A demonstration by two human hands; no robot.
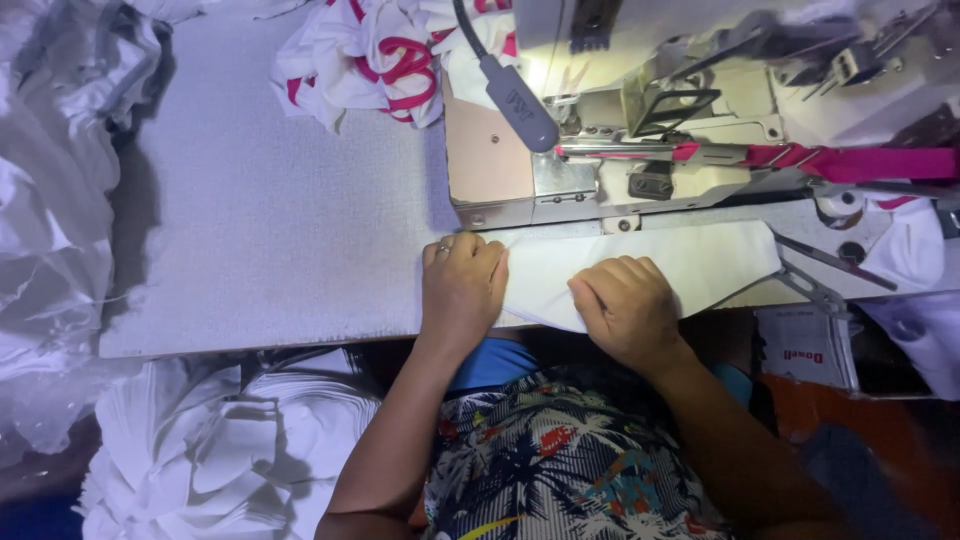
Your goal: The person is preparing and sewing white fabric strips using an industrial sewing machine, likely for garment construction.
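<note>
A white fabric piece (690, 260) lies flat on the sewing machine bed, in front of the needle area. My left hand (462, 285) rests knuckles-up on the piece's left end, fingers curled over its edge, a ring on one finger. My right hand (625, 305) presses on the near edge of the same piece, fingers bent down. A pink binding strip (850, 163) runs from the right into the machine's folder. The sewing machine (640, 150) stands just beyond both hands, lit by a small lamp.
The grey table top (270, 220) stretches to the left. A heap of white-and-pink garments (370, 55) lies at the back. White fabric piles sit at the lower left (230, 450) and along the left side (50, 200). A small box (805, 350) is at right.
</note>
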